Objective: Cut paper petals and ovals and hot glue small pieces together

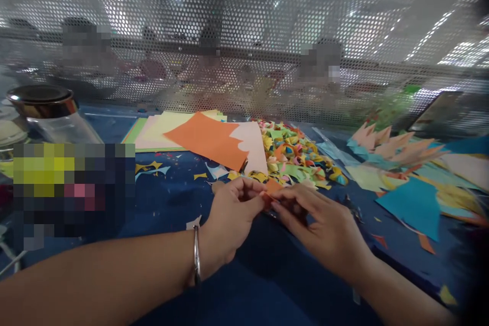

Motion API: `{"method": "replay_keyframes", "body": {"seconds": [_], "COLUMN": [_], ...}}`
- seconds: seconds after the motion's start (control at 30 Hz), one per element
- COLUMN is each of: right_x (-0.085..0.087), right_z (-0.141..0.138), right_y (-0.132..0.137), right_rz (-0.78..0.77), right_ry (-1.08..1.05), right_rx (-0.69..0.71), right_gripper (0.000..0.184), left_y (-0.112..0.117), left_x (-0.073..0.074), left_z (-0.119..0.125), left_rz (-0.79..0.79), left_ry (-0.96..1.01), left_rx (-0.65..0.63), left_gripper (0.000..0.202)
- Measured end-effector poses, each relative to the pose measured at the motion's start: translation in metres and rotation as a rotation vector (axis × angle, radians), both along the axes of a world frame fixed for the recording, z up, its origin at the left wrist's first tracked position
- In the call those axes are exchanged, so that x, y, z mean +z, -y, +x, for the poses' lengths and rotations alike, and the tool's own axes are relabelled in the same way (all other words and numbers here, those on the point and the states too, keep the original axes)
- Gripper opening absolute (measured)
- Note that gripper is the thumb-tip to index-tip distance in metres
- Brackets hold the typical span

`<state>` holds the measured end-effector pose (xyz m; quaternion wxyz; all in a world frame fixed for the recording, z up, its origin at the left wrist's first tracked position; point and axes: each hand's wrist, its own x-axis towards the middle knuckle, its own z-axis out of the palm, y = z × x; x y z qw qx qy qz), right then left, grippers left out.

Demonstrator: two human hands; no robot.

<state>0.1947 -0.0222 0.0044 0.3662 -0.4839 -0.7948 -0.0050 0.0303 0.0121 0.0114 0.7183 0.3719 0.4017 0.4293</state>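
Between both hands is a small piece of orange paper (272, 186), its lower part covered by fingers. My left hand (233, 221) pinches its left side, with a silver bangle on the wrist. My right hand (319, 219) grips the same piece from the right, thumb and fingertips closed on it. Just beyond the hands lies a heap of curled paper scraps (290, 150) in many colours. A larger orange sheet (208, 140) with a scalloped edge rests on a stack of pastel paper (148, 135) behind my left hand.
Right of the hands lie a blue paper piece (410, 206) and pointed folded paper shapes (393, 145). At the far left stands a clear jar with a dark lid (44, 99). A perforated metal screen (244, 25) closes off the back of the dark blue table (160, 219).
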Motion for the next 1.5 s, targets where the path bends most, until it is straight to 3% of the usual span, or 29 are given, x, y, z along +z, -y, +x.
{"method": "replay_keyframes", "body": {"seconds": [0.17,0.4,0.73,1.13,1.5], "right_x": [-0.0005,-0.0015,-0.0032,0.0009,-0.0002], "right_z": [-0.0019,-0.0017,0.0016,0.0009,0.0044], "right_y": [-0.0001,-0.0021,-0.0020,0.0007,0.0033], "right_rz": [0.026,0.044,0.096,0.038,-0.036], "right_ry": [-0.007,0.064,0.127,0.069,-0.031], "right_rx": [-0.031,-0.032,0.003,-0.030,-0.066], "right_gripper": [0.005,0.010,0.009,0.010,0.007], "left_y": [0.0003,0.0011,-0.0042,-0.0010,-0.0052], "left_x": [-0.0031,-0.0012,-0.0078,-0.0032,-0.0054], "left_z": [-0.0013,0.0001,-0.0008,0.0002,-0.0018], "left_rz": [0.008,-0.127,-0.026,-0.230,0.022], "left_ry": [0.077,0.049,0.077,0.089,0.035], "left_rx": [-0.012,-0.024,-0.097,-0.125,-0.089], "left_gripper": [0.015,0.013,0.012,0.009,0.013]}}
